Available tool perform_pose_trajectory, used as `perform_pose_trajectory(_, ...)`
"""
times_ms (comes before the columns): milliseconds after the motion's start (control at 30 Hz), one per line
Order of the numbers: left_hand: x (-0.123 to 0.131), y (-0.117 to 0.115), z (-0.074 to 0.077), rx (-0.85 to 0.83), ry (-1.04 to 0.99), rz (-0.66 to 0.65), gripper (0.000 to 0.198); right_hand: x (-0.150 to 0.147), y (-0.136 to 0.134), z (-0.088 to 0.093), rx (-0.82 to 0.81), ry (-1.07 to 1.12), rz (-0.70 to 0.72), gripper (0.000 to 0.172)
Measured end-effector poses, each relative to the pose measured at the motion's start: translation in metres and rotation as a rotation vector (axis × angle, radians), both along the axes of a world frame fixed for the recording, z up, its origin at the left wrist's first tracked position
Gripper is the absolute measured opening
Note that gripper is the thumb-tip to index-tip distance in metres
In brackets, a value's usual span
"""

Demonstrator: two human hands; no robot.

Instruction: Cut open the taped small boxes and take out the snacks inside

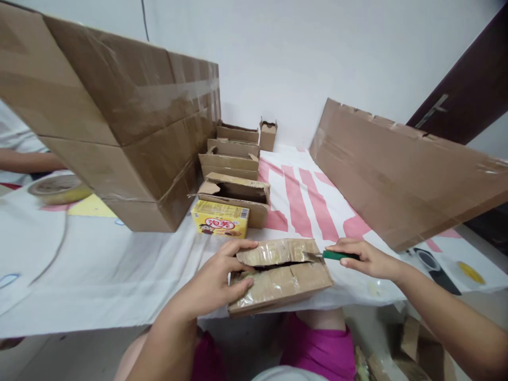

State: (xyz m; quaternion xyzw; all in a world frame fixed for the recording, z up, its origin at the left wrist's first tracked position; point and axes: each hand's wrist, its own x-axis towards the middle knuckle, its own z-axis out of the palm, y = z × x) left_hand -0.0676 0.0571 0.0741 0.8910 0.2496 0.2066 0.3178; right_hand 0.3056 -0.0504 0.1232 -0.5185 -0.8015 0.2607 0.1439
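A flat cardboard box (pixel 278 288), taped across its top, lies at the table's front edge with a long jagged slit along its middle. My left hand (pixel 218 275) grips the box's left end, fingers on the upper flap and thumb below the slit. In my right hand (pixel 367 258) is a green-handled knife (pixel 335 255), its blade at the right end of the slit. Just behind the box stands a yellow printed carton (pixel 220 219). Behind that carton is an open cardboard box (pixel 254 209).
Stacked large boxes (pixel 146 127) rise at the left, and a tall cardboard panel (pixel 397 169) at the right. More open boxes (pixel 230 159) line the back. A tape roll (pixel 59 189) and a black phone-like object (pixel 436 272) lie at the sides. Another person's arm (pixel 27 161) shows far left.
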Motion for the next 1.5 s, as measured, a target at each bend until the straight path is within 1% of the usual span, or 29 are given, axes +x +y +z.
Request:
perform_pose_trajectory(133,0.000,0.000,0.000,-0.006,0.001,-0.002,0.015,0.000,-0.004,-0.001,0.287,-0.146,0.057,0.038)
perform_pose_trajectory(233,-0.001,0.000,-0.001,-0.002,-0.004,-0.001,0.015,-0.001,-0.003,-0.003,0.387,-0.172,0.082,0.038)
perform_pose_trajectory(300,-0.001,0.000,-0.002,0.000,-0.005,-0.001,0.015,-0.001,-0.002,-0.006,0.371,-0.150,0.084,0.038)
perform_pose_trajectory(400,-0.001,0.000,-0.003,0.004,-0.006,-0.002,0.015,-0.001,-0.001,-0.010,0.286,-0.093,0.044,0.039)
perform_pose_trajectory(533,0.000,0.001,-0.003,0.008,-0.007,0.006,0.015,-0.002,-0.001,-0.013,0.124,0.009,-0.058,0.040)
perform_pose_trajectory(600,0.000,0.001,-0.003,0.008,-0.005,0.005,0.016,-0.004,-0.001,-0.012,0.045,0.037,-0.077,0.040)
perform_pose_trajectory(667,0.000,0.001,-0.002,0.009,-0.003,0.003,0.016,-0.005,-0.002,-0.011,0.049,0.018,-0.074,0.040)
perform_pose_trajectory(733,0.000,0.001,-0.001,0.011,-0.001,0.003,0.015,-0.005,-0.004,-0.011,0.170,-0.067,-0.045,0.040)
perform_pose_trajectory(867,0.001,0.000,0.000,0.012,-0.003,0.011,0.014,-0.003,-0.004,-0.014,0.552,-0.364,0.022,0.037)
perform_pose_trajectory(933,0.001,0.000,0.000,0.012,-0.004,0.011,0.015,-0.002,-0.002,-0.016,0.649,-0.446,0.047,0.036)
perform_pose_trajectory(967,0.001,0.000,-0.001,0.012,-0.005,0.010,0.015,-0.001,0.000,-0.017,0.663,-0.449,0.058,0.036)
perform_pose_trajectory(1033,0.000,0.000,-0.001,0.010,-0.008,0.008,0.016,-0.001,0.003,-0.018,0.627,-0.391,0.066,0.037)
perform_pose_trajectory(1133,-0.001,0.000,-0.001,0.003,-0.005,0.010,0.016,-0.003,0.006,-0.019,0.468,-0.205,0.047,0.038)
perform_pose_trajectory(1233,-0.001,0.000,-0.001,-0.006,0.005,0.010,0.017,-0.006,0.007,-0.022,0.312,-0.055,-0.018,0.037)
perform_pose_trajectory(1333,-0.001,0.000,-0.002,-0.005,0.004,0.013,0.017,-0.007,0.007,-0.023,0.196,0.007,-0.088,0.036)
perform_pose_trajectory(1400,-0.001,0.001,-0.002,-0.003,-0.001,0.014,0.017,-0.008,0.006,-0.023,0.193,-0.012,-0.089,0.037)
perform_pose_trajectory(1433,-0.001,0.001,-0.002,-0.001,-0.003,0.013,0.017,-0.008,0.005,-0.022,0.226,-0.052,-0.075,0.037)
perform_pose_trajectory(1500,0.000,0.002,-0.002,0.005,-0.002,0.007,0.016,-0.008,0.004,-0.019,0.350,-0.180,-0.031,0.037)
